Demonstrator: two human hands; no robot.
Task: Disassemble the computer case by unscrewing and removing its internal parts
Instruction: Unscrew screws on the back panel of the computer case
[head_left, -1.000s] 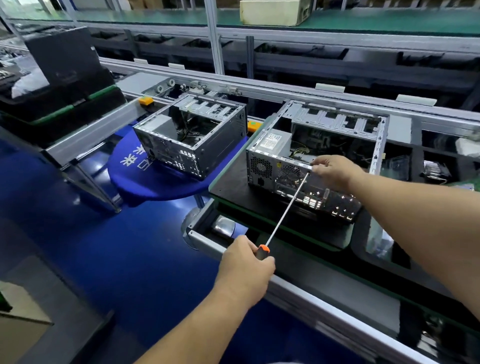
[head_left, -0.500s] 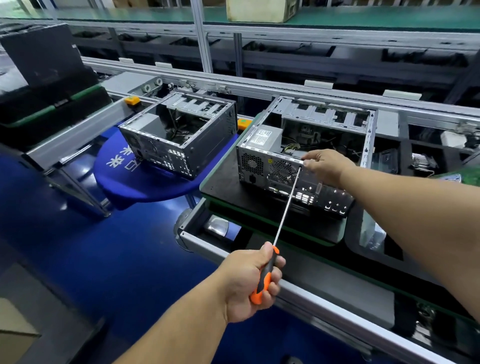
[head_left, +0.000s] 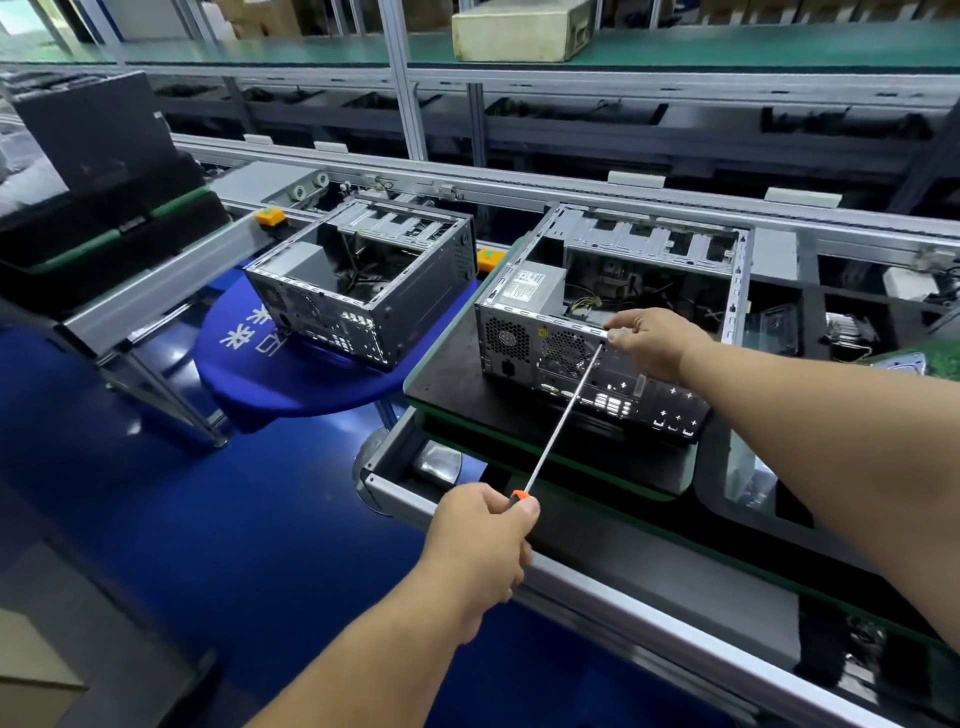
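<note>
My left hand (head_left: 480, 540) grips the long screwdriver (head_left: 563, 415), right-hand fingers (head_left: 621, 332) pinching its tip at the computer case (head_left: 613, 332); I fear cam-out.

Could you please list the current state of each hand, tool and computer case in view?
Left hand: grips the screwdriver's handle.
Long orange-handled screwdriver: tip at the top rear edge of the nearer case.
Right hand: fingers pinched at the screwdriver tip.
Nearer grey metal computer case: side panel off, power supply and cables inside.
Farther grey metal computer case: side panel off, resting on the round blue table.
</note>
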